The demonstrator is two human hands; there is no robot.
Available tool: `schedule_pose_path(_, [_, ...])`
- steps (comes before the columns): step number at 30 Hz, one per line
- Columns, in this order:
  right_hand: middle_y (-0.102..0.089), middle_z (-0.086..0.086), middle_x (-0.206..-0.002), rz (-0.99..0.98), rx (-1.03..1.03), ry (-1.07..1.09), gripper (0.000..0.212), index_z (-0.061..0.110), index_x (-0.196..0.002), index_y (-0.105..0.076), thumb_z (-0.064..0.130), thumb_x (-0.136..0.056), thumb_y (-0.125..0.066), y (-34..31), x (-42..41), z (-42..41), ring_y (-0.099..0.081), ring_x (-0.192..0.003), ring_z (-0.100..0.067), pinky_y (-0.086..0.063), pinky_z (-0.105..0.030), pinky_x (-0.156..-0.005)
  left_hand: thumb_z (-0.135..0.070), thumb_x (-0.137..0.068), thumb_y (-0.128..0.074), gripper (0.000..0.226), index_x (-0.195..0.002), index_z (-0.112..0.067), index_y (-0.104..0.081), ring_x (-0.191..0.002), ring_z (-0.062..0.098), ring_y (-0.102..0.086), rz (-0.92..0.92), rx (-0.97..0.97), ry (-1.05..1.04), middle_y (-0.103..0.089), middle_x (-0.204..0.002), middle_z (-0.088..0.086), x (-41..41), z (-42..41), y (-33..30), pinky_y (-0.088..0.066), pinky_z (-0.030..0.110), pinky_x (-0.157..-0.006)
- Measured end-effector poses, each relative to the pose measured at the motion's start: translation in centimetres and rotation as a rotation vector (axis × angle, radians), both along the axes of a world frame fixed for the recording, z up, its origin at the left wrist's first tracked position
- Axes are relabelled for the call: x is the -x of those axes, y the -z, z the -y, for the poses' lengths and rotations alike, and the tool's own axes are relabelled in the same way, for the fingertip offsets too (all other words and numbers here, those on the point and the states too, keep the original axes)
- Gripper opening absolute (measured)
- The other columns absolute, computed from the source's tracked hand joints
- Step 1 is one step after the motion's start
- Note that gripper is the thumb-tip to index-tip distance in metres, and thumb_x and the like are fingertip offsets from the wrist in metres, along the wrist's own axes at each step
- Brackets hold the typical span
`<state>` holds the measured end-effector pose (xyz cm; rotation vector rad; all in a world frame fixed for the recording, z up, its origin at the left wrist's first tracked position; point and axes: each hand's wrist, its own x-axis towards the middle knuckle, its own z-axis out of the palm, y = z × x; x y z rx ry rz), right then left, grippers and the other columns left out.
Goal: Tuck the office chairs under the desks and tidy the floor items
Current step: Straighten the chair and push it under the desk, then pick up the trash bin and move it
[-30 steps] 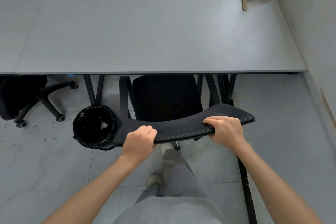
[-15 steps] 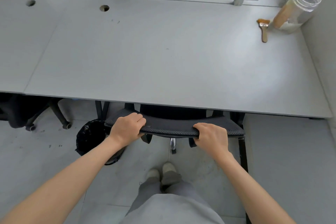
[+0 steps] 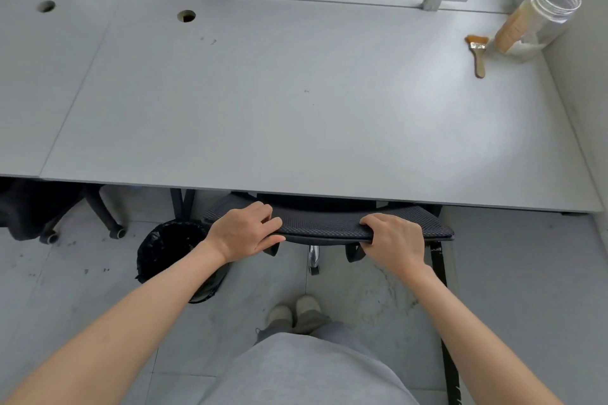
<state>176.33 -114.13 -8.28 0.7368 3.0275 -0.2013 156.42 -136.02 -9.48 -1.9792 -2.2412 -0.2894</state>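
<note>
Already nearly tucked under the desk point(image 3: 296, 115), the chair point(image 3: 329, 223) has both the left hand point(image 3: 245, 233) and right hand point(image 3: 394, 238) curled round its backrest, so knuckles could jam against the desk edge

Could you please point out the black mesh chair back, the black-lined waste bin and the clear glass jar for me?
black mesh chair back point(image 3: 329, 223), head view, top edge between the hands.
black-lined waste bin point(image 3: 171, 248), head view, dark liner inside.
clear glass jar point(image 3: 539, 21), head view, side wall.
</note>
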Motion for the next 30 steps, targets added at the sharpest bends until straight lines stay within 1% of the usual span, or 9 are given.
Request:
schedule_pose_path(8, [-0.071,0.015,-0.095,-0.012,0.086,-0.144,0.043,0.028,-0.098,-0.068,0.06,-0.08,-0.047,-1.7,-0.5,-0.2,-0.067,-0.084,-0.01,-0.043,-0.023,-0.057,-0.052,-0.096,-0.015,0.057,-0.081,-0.016,-0.056,-0.065,0.018,-0.053,0.124,0.113,-0.096,-0.056,-0.072,0.002,-1.1,0.1,-1.2,-0.039,0.021,-0.045])
schedule_pose_path(10, [-0.071,0.008,-0.101,0.011,0.148,-0.156,0.031,0.021,-0.107,-0.065,0.042,-0.086,-0.056,-1.8,-0.7,0.3,-0.065,-0.093,-0.018,-0.046,-0.028,-0.068,-0.051,-0.092,-0.025,0.055,-0.098,-0.013,-0.064,-0.086,0.022,-0.06,0.343,0.083,-0.251,-0.065,-0.091,0.004,-2.6,0.8,-2.4,-0.05,0.032,-0.077])
schedule_pose_path(12, [-0.069,0.002,-0.109,-0.058,0.215,-0.141,0.027,0.015,-0.113,-0.063,0.024,-0.088,-0.059,-2.4,-0.8,2.0,-0.063,-0.1,-0.022,-0.046,-0.029,-0.079,-0.034,-0.094,-0.039,0.037,-0.118,-0.013,-0.058,-0.115,0.012,-0.05,0.671,0.033,-0.466,-0.059,-0.118,-0.003,-4.4,2.8,-3.8,-0.03,0.026,-0.105])
schedule_pose_path(15, [-0.064,0.004,-0.118,-0.215,0.398,-0.13,0.034,0.015,-0.123,-0.057,0.013,-0.089,-0.056,-4.2,-0.6,6.6,-0.058,-0.105,-0.012,-0.039,-0.02,-0.086,-0.016,-0.094,-0.046,0.026,-0.118,-0.017,-0.058,-0.107,-0.005,-0.054,1.1,-0.314,-0.766,-0.063,-0.112,-0.012,-7.9,7.4,-5.6,-0.037,0.008,-0.093])
schedule_pose_path(18, [-0.068,0.007,-0.091,-0.232,0.726,-0.142,0.033,0.022,-0.122,-0.057,0.011,-0.091,-0.053,-5.3,0.2,11.2,-0.058,-0.079,-0.015,-0.047,-0.025,-0.072,-0.022,-0.091,-0.043,0.023,-0.105,-0.025,-0.06,-0.093,0.002,-0.065,1.33,-0.645,-1.013,-0.072,-0.092,-0.017,-11.3,12.5,-5.4,-0.049,0.015,-0.083])
schedule_pose_path(20, [-0.068,0.008,-0.105,-0.166,0.977,-0.127,0.032,0.025,-0.12,-0.057,0.01,-0.092,-0.051,-4.6,1.0,13.9,-0.061,-0.088,-0.016,-0.05,-0.031,-0.079,-0.013,-0.096,-0.041,0.023,-0.106,-0.02,-0.061,-0.088,0.005,-0.067,1.385,-0.793,-1.181,-0.073,-0.088,-0.017,-13.8,15.8,-4.6,-0.051,0.018,-0.081])
schedule_pose_path(22, [-0.064,0.007,-0.117,-0.061,1.166,-0.092,0.032,0.023,-0.118,-0.056,0.006,-0.093,-0.047,-3.2,1.8,16.1,-0.059,-0.103,-0.001,-0.048,-0.019,-0.089,-0.006,-0.098,-0.034,0.028,-0.109,-0.013,-0.059,-0.082,0.003,-0.067,1.383,-0.88,-1.347,-0.073,-0.084,-0.017,-16.6,18.3,-3.8,-0.051,0.018,-0.077])
schedule_pose_path(26, [-0.065,0.002,-0.114,0.125,1.264,-0.087,0.031,0.02,-0.114,-0.058,0.002,-0.093,-0.044,-0.3,4.0,19.4,-0.059,-0.111,-0.012,-0.046,-0.026,-0.096,-0.005,-0.098,-0.033,0.028,-0.108,-0.011,-0.059,-0.078,0.004,-0.067,1.387,-1.047,-1.604,-0.074,-0.081,-0.009,-20.6,21.7,-2.4,-0.048,0.028,-0.081])
schedule_pose_path(30, [-0.067,-0.001,-0.107,0.105,1.324,0.002,0.028,0.02,-0.106,-0.061,0.002,-0.093,-0.043,0.5,6.0,23.0,-0.063,-0.103,-0.013,-0.046,-0.034,-0.097,-0.002,-0.097,-0.034,0.027,-0.108,-0.007,-0.058,-0.075,0.002,-0.067,1.385,-1.142,-1.683,-0.068,-0.092,0.004,-21.0,24.4,-1.9,-0.052,0.017,-0.074])
